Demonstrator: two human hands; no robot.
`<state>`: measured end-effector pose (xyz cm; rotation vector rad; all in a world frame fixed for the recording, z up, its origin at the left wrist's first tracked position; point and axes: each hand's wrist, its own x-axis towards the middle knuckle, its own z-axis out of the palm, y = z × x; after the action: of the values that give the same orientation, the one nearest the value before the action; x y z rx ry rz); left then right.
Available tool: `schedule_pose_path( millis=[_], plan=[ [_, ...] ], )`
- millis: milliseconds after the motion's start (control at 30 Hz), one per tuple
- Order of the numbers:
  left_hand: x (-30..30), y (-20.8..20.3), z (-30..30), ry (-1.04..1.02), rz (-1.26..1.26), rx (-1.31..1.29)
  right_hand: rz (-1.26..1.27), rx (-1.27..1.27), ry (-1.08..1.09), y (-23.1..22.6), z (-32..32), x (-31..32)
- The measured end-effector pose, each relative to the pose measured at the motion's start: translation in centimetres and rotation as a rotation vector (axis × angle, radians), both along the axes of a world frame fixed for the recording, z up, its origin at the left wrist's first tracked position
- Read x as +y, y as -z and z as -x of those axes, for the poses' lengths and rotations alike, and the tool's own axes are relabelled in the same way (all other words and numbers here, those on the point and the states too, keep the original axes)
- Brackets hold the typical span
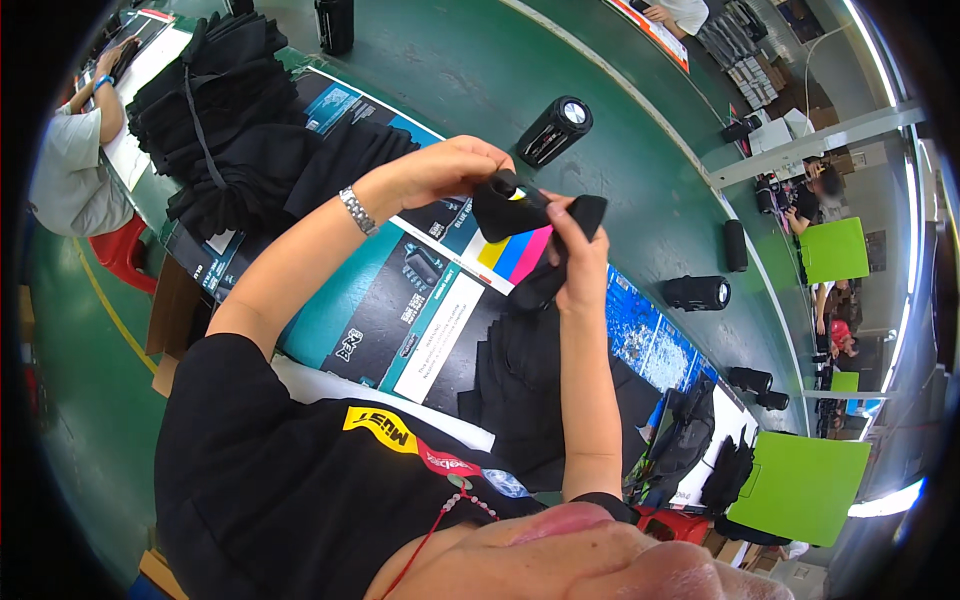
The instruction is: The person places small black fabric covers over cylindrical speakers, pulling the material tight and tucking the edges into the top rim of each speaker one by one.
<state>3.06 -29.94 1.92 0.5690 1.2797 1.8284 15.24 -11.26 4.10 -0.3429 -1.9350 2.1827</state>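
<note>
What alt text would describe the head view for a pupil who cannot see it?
A person's left hand and right hand hold a black fabric piece above colourful printed sheets. Stacked black fabric lies nearer the body, with a bigger dark pile at upper left. Another person in a pale shirt sits at the far left.

A long table (462, 368) carries printed sheets (365, 295) and black fabric piles (520, 375).

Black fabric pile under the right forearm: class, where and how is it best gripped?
Probably pinch the black fabric pile by its stepped left edge, coming from picture left: uneven layers show there, while the right forearm crosses above its right part.
</note>
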Motion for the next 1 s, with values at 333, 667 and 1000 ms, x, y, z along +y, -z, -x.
schedule_pose_path(
  millis=[333, 667, 1000],
  plan=[
    [9.3, 0.6, 6.3, -0.451, -0.103, 0.374, -0.110, 0.270, 0.524, 1.4, 8.5, 4.7],
    [16.3, 3.0, 11.2, -0.490, 0.021, 0.074, 0.422, -0.151, 0.328, 4.5, 14.9, 12.5],
    [15.6, 2.6, 13.0, -0.270, 0.267, -0.005, -0.240, -0.255, 0.424, 4.0, 13.0, 12.4]
  ],
)
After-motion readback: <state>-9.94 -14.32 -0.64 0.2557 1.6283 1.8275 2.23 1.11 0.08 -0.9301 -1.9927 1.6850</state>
